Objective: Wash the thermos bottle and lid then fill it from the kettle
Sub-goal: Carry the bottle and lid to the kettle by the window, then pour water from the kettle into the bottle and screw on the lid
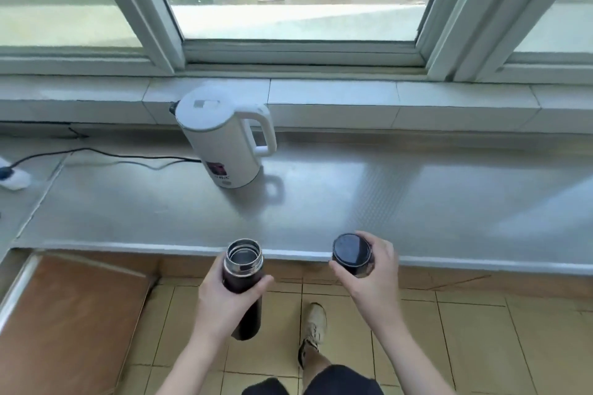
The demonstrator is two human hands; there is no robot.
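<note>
My left hand [224, 298] grips a dark thermos bottle [243, 279] upright in front of the counter edge; its steel mouth is uncovered. My right hand [372, 269] holds the dark round lid [351, 253] to the right of the bottle, top side up, just over the counter's front edge. A white electric kettle [224, 141] stands on the steel counter [353, 202] beyond the bottle, lid closed, handle pointing right.
A black cord [112, 155] runs left from the kettle to a white power strip [12, 176]. A window and tiled sill run behind the counter. A brown board [70, 324] lies lower left. My leg and shoe [314, 327] stand on the tiled floor.
</note>
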